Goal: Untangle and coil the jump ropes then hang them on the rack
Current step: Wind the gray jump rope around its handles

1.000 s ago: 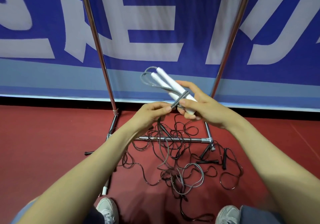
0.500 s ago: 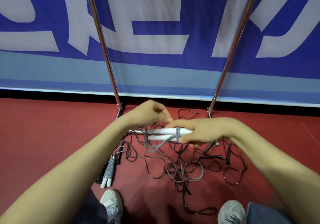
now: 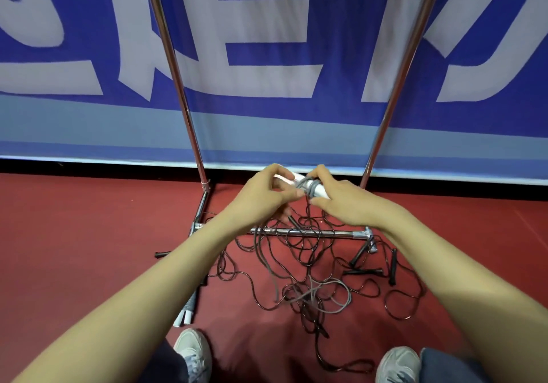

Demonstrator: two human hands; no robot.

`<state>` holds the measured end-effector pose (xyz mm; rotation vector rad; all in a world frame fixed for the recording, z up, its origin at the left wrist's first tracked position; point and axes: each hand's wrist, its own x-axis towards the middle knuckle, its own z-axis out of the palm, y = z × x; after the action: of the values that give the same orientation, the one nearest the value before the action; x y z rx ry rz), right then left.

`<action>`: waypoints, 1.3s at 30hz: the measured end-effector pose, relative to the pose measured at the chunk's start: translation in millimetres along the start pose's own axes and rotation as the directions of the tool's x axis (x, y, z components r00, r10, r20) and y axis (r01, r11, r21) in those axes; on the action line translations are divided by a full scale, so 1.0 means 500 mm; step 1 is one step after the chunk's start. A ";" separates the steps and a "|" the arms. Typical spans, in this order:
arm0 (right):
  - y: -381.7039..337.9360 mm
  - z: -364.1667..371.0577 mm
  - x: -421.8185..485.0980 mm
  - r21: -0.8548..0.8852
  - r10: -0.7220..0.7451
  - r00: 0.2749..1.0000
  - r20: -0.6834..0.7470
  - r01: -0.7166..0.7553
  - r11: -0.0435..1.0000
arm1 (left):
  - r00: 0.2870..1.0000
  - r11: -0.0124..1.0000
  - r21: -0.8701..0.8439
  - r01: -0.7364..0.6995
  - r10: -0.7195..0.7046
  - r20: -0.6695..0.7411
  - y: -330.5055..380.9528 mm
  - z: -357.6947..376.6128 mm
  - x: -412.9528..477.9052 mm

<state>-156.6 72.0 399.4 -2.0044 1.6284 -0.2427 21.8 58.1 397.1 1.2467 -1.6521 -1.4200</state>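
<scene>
The white handles (image 3: pixel 318 190) of a grey jump rope are held together between both hands, with grey cord wound round them. My left hand (image 3: pixel 267 194) grips the handles' left end. My right hand (image 3: pixel 341 197) holds the right end, pinching the cord. The grey cord (image 3: pixel 323 295) trails down into a tangle of dark ropes (image 3: pixel 296 249) on the red floor. A chrome rack (image 3: pixel 296 231) stands behind, its two uprights rising out of view.
Several black rope handles (image 3: pixel 363 271) lie right of the rack's base. A coiled grey rope with white handles (image 3: pixel 188 308) lies by my left shoe (image 3: pixel 192 350). My right shoe (image 3: pixel 397 365) is at the bottom. A blue banner (image 3: pixel 267 56) backs the rack.
The handles rose from low over the tangle and tilted. More grey cord is wound round them. My left hand moved from pulling cord onto the handles' end.
</scene>
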 end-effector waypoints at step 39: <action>-0.030 -0.026 0.015 0.850 0.000 0.972 -0.237 0.207 0.484 | 0.958 0.957 -0.048 -0.287 0.288 -0.003 0.002 -0.022 0.010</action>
<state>-147.8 62.9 416.7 -1.2533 1.0802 -1.1287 29.4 49.3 400.1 0.9317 -1.7113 -1.2743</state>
